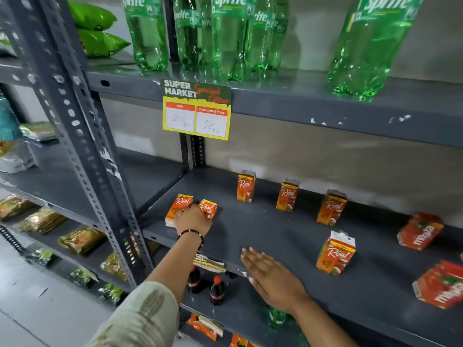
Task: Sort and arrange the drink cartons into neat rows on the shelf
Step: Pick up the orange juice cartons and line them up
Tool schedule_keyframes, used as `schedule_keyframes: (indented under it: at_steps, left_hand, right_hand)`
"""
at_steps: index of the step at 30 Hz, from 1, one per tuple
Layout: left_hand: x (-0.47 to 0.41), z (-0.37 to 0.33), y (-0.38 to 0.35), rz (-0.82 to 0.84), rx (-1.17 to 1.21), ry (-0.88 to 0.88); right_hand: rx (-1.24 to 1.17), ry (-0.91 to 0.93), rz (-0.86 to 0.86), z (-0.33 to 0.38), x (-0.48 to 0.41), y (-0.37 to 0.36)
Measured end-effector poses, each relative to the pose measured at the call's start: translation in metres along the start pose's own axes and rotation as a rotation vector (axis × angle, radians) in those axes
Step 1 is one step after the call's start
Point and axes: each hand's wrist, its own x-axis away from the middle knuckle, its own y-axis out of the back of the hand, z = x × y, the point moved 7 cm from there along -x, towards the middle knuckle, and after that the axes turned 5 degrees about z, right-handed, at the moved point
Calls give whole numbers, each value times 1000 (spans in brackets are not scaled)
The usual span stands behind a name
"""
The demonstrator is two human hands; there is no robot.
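Observation:
Orange Real juice cartons stand scattered on the grey middle shelf [263, 236]. My left hand [193, 219] rests on two of them at the shelf's front left corner, one carton [176, 209] to the left of my fingers and one carton [208, 207] to the right. Three more cartons stand along the back: carton [246, 186], carton [287, 195] and carton [331, 208]. Another carton [335, 252] stands nearer the front. My right hand [273, 276] lies flat and empty on the shelf's front edge. Two red Maaza cartons lie on their sides at the right, one Maaza carton [419, 231] behind the other Maaza carton [441, 286].
Green Sprite bottles [233, 38] fill the shelf above, where a price card [196, 110] hangs. A perforated steel upright [82, 156] stands to the left. Small cola bottles [216, 290] sit on the shelf below. Snack packets [82, 240] lie on the left rack.

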Motion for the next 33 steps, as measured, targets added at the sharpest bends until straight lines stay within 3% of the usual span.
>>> schedule_keyframes:
  at_steps: [9,14,24,33]
  left_hand:
    - [-2,-6,11,119,34,-13]
    - [25,-15,13,130,261,-71]
    - [92,-61,7,-153,576,-196]
    - [113,-85,4,-136,641,-224]
  right_hand:
    - [118,26,-40,3,-1,2]
    - [120,42,-10,2,5,4]
    - [106,12,-3,5,18,0]
    - [98,30,-32,12,18,5]
